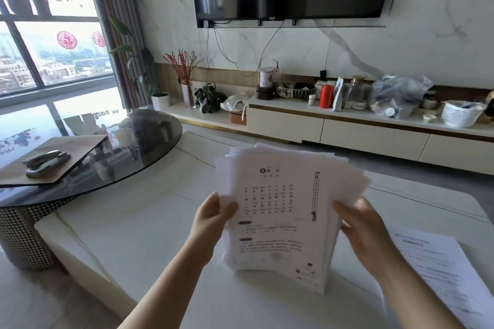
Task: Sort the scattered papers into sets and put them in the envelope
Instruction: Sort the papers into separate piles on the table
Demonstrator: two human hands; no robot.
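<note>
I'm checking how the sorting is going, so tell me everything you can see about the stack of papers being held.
The stack of papers is white printed sheets, loosely fanned so the upper edges are uneven. The top page shows a title, a grid of characters and text blocks below. It stands nearly upright, its bottom edge on the white table. The left hand pinches its left edge; the right hand holds its right edge.

A loose, fanned stack of white printed paper sheets (278,211) stands nearly upright, its bottom edge on the white marble counter (133,235). A brown flat envelope (53,160) lies on the dark round glass table (149,147).
</note>
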